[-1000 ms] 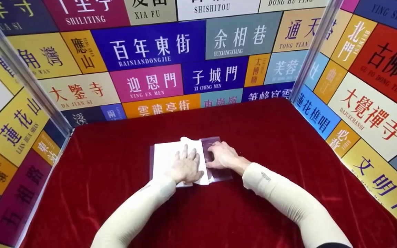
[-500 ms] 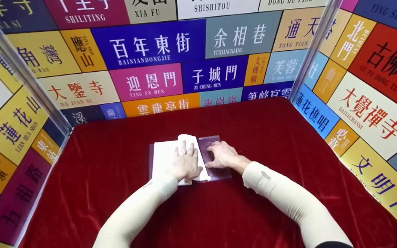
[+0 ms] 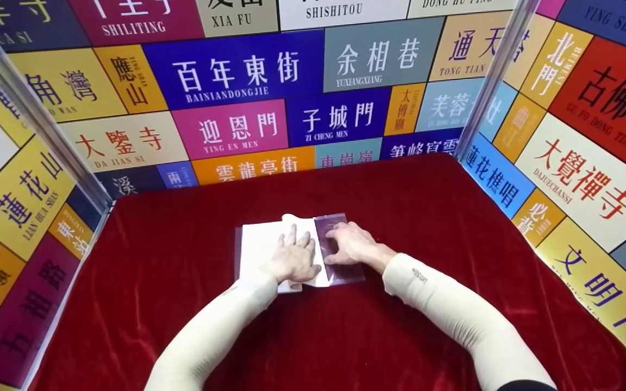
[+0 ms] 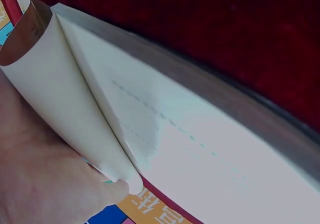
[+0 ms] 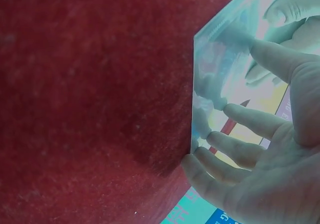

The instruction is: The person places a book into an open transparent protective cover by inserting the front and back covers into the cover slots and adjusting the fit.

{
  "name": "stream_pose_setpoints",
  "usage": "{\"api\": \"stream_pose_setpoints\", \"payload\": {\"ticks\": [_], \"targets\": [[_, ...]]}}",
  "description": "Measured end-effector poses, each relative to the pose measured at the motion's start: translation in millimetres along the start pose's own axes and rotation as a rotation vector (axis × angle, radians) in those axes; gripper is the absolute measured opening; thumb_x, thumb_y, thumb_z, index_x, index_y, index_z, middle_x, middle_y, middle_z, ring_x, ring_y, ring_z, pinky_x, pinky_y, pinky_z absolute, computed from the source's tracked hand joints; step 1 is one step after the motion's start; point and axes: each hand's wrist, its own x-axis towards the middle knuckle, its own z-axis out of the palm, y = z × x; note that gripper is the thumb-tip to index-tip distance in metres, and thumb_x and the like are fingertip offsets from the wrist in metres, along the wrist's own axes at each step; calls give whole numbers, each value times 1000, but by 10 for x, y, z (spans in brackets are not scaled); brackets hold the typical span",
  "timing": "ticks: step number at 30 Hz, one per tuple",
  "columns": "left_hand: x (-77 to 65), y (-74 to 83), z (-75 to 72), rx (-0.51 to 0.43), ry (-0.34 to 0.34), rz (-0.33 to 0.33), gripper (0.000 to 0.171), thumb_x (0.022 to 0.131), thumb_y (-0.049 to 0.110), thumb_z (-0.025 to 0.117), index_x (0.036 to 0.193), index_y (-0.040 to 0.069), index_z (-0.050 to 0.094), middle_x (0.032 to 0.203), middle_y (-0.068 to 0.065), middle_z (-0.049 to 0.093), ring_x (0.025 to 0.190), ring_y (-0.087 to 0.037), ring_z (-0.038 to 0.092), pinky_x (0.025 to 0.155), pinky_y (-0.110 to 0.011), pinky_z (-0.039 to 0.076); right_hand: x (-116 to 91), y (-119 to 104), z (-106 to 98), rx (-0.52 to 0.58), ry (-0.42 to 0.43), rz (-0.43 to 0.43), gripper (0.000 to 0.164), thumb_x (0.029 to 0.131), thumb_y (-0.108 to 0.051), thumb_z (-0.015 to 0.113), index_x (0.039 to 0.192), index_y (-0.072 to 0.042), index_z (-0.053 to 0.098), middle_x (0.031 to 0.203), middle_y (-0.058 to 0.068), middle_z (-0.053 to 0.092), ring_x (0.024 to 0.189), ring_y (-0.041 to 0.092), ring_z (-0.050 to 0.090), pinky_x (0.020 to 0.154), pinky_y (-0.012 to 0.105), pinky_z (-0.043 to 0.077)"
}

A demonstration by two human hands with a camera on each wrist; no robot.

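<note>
Overlapping cover edge (image 3: 356,274) — right hand (image 3: 352,244), cloth (image 3: 438,233) beyond

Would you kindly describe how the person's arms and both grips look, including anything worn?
The left sleeve and the right sleeve are long, cream and wrinkled, ending at the wrists. The right one bears a small dark marking near its cuff, too small to read, and black material shows at its upper end. The left grip and the right grip are both ungloved.
</note>
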Motion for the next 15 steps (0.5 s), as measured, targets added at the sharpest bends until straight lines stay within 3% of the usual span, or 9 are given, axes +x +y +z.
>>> {"api": "stream_pose_setpoints", "payload": {"ticks": [6, 15], "targets": [[31, 12, -25, 19, -8, 1, 83, 109, 52, 54, 176, 7, 34, 188, -11, 27, 178, -47, 8, 142, -67, 19, 1, 13, -19, -9, 3, -18, 75, 91, -46, 86, 156, -15, 66, 170, 16, 56, 150, 40, 54, 117, 61, 56], [11, 20, -12, -52, 17, 9, 82, 108, 49, 56, 174, 5, 37, 188, -13, 28, 177, -50, 6, 142, -71, 17, -32, 9, 3, -9, -10, -41, 77, 94, -48, 83, 160, -13, 62, 172, 18, 51, 153, 43, 48, 121, 64, 51]]}}
